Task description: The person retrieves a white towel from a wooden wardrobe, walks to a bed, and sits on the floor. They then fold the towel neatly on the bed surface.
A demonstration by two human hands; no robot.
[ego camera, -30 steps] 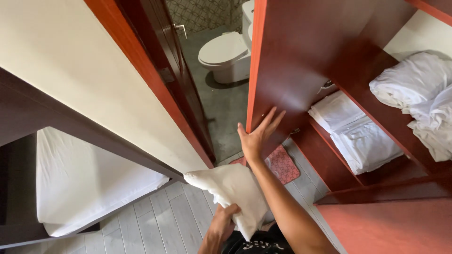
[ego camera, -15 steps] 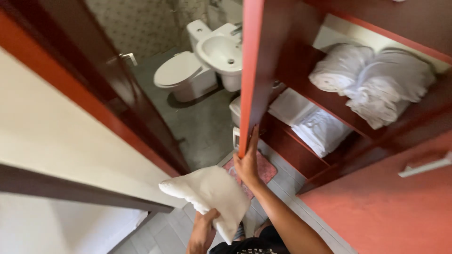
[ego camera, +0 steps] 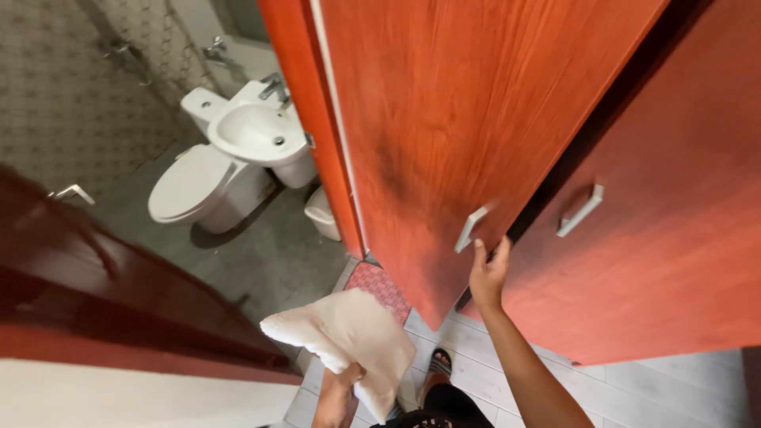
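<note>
- The right hand (ego camera: 487, 273) is raised with its fingers spread loosely open, fingertips pressed against the lower edge of the reddish wooden cupboard door (ego camera: 460, 135), just beside its metal handle (ego camera: 472, 228); it grips nothing.
- The left hand (ego camera: 342, 382) is closed around the bottom of a folded white towel (ego camera: 342, 337), which it holds low, above the floor and left of the door.
- Cupboard doors in view: two, each with one silver bar handle; the second door (ego camera: 674, 238) sits to the right with its own handle (ego camera: 580, 211).
- One towel, one toilet (ego camera: 198, 186) with the lid down, one white washbasin (ego camera: 258, 131) with a tap, and one small white bin (ego camera: 323, 212) under it.
- A small red patterned mat (ego camera: 380, 285) lies on the floor by the bathroom threshold, partly hidden by the towel and the door.
- A dark wooden door (ego camera: 111, 293) crosses the left side, with a metal lever handle (ego camera: 71, 192) on it.
- One sandalled foot (ego camera: 441, 363) shows on the pale floor tiles (ego camera: 634, 388) below.
</note>
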